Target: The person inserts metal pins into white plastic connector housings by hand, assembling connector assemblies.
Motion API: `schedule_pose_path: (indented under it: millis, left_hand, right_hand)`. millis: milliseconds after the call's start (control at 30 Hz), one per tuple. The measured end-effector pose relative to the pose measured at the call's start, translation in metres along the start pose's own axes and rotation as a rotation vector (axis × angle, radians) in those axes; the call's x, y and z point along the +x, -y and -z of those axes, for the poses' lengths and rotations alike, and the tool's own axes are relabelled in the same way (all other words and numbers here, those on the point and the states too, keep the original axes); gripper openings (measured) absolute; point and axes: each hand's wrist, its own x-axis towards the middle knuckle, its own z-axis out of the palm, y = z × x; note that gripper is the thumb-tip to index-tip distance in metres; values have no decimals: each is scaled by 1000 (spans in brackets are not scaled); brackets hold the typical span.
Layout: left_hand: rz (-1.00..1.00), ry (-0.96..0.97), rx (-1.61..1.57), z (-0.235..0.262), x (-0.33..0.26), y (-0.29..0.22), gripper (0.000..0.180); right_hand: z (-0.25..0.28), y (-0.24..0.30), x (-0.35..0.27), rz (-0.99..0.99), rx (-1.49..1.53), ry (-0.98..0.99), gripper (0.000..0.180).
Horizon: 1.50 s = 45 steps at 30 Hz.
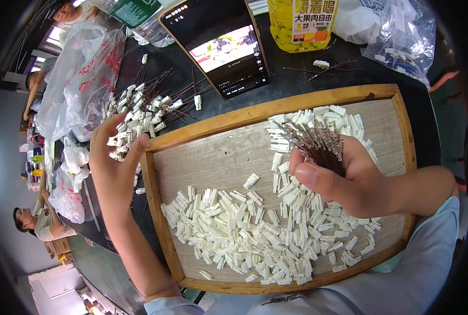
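My right hand (362, 186) is closed around a bundle of thin dark wires (322, 152), their silvery metal terminals fanned out at the top. It hangs over the right side of a wood-framed tray (218, 125). Many small white plastic connector housings (244, 231) lie loose in that tray, most of them in the near half. My left hand (113, 173) is beyond the tray's left edge, thumb and forefinger apart, and nothing shows between them. Beside its fingertips is a heap of wires with white connectors (139, 113) on their ends, partly hidden by the hand.
Behind the tray a phone (223, 52) leans upright, its screen lit. A bottle of yellow drink (302, 26) stands right of it, near a clear plastic bag (404, 39) of white pieces. Plastic bags (81, 79) lie at far left. Other people (39, 220) sit along the left.
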Motion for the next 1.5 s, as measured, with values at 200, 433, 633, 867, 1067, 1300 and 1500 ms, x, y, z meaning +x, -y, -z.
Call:
schedule_pose_path:
  millis: [200, 433, 633, 867, 1067, 1300, 1500]
  left_hand:
    - [-236, 551, -208, -15, -35, -78, 28]
    - [-386, 498, -104, -40, -44, -73, 20]
    - [-58, 527, -748, -32, -42, -71, 26]
    - [-76, 539, -1043, -32, -43, -70, 26]
    - [-113, 485, -954, -33, -44, -74, 26]
    - [-251, 565, -842, -29, -40, -75, 24]
    - [-270, 557, -795, -26, -39, -79, 21]
  right_hand:
    - [-2, -10, 0, 81, 166, 0, 23]
    - [1, -1, -2, 64, 66, -33, 23]
    - [1, -6, -1, 86, 41, -81, 21]
    - [2, -22, 4, 309, -68, -31, 20]
    - [9, -21, 1, 218, -152, 39, 18]
    - [7, -18, 4, 224, -124, 58, 19]
    - [5, -14, 7, 233, -158, 149, 22]
